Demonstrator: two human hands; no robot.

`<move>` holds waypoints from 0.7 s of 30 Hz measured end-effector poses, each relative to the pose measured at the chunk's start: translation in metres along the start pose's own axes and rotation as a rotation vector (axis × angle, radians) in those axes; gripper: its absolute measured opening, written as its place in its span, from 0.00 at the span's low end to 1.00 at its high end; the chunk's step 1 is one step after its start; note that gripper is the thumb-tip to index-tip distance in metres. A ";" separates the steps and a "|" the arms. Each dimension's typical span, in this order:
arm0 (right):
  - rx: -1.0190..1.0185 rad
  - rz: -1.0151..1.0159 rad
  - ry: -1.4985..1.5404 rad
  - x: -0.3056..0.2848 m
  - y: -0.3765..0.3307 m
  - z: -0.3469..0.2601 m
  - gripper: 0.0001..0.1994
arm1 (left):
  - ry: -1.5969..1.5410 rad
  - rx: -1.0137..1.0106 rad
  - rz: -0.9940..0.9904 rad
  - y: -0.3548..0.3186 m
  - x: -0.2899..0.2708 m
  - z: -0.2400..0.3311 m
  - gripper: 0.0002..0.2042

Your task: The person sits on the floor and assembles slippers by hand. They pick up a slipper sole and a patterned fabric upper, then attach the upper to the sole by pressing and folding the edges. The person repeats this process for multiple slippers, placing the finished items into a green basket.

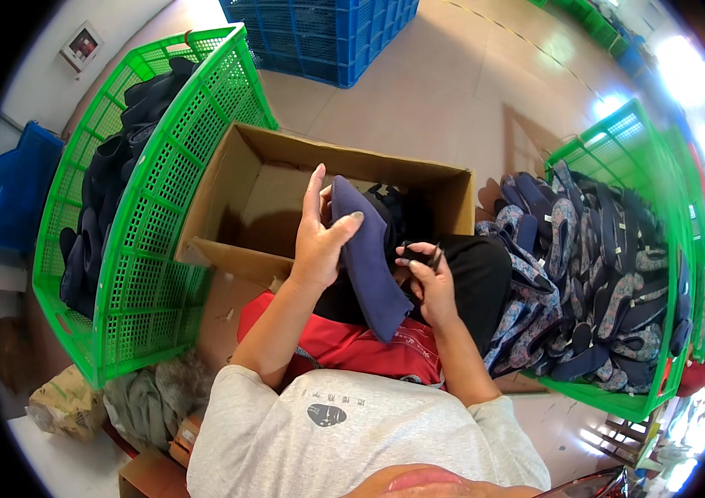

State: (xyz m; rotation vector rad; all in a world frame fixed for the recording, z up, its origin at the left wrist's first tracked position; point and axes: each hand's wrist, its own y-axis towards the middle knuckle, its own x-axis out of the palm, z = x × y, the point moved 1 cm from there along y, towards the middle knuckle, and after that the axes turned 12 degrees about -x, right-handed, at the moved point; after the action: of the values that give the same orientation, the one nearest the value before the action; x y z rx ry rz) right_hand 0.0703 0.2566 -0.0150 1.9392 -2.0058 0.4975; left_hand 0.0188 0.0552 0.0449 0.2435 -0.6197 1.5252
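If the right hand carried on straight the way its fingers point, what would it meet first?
Probably the navy cloth piece held in the left hand, just leftward of the right hand. Depth is unclear, so the fingers might pass over or under it instead.

A pale wall (37,62) is rising along the upper left, a small framed picture (81,47) hanging on it. A tan tiled floor (427,104) is stretching toward the upper right, a thin yellowish line (526,41) running across it. White glare (686,73) is flooding the right edge, its source washing out, and is reflecting off the floor. Low wooden furniture (648,438) is standing at the lower right.
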 end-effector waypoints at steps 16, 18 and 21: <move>-0.075 -0.216 -0.128 -0.022 -0.004 -0.019 0.14 | -0.272 -0.123 0.384 0.017 -0.015 0.003 0.24; -0.112 -0.024 -0.105 -0.011 0.005 -0.020 0.09 | -0.283 -0.170 0.419 0.016 -0.020 -0.001 0.23; -0.066 0.156 0.018 -0.013 0.012 -0.007 0.06 | -0.269 -0.160 0.426 0.009 -0.015 0.000 0.24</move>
State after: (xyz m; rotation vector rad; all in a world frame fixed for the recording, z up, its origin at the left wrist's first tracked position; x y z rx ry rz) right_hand 0.0584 0.2721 -0.0150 1.7428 -2.1442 0.4776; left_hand 0.0109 0.0430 0.0349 0.2038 -1.0533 1.8544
